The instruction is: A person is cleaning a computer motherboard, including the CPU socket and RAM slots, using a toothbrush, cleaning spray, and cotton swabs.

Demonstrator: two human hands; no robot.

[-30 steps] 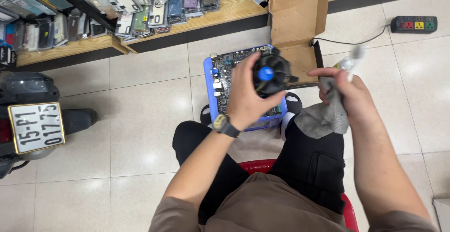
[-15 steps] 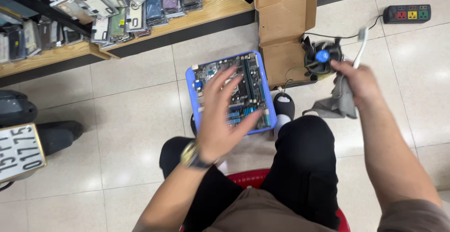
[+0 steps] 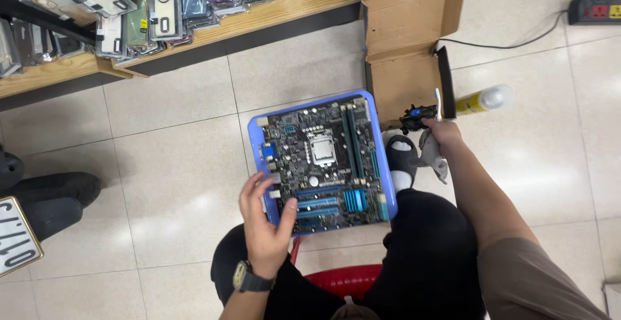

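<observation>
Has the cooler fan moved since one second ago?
Yes. The cooler fan left the left hand above the motherboard and now sits right of it, by the cardboard box, at the right hand.

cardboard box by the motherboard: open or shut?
Open. The cardboard box has its flaps folded back, showing bare inner cardboard, beside the motherboard held by the left hand.
</observation>
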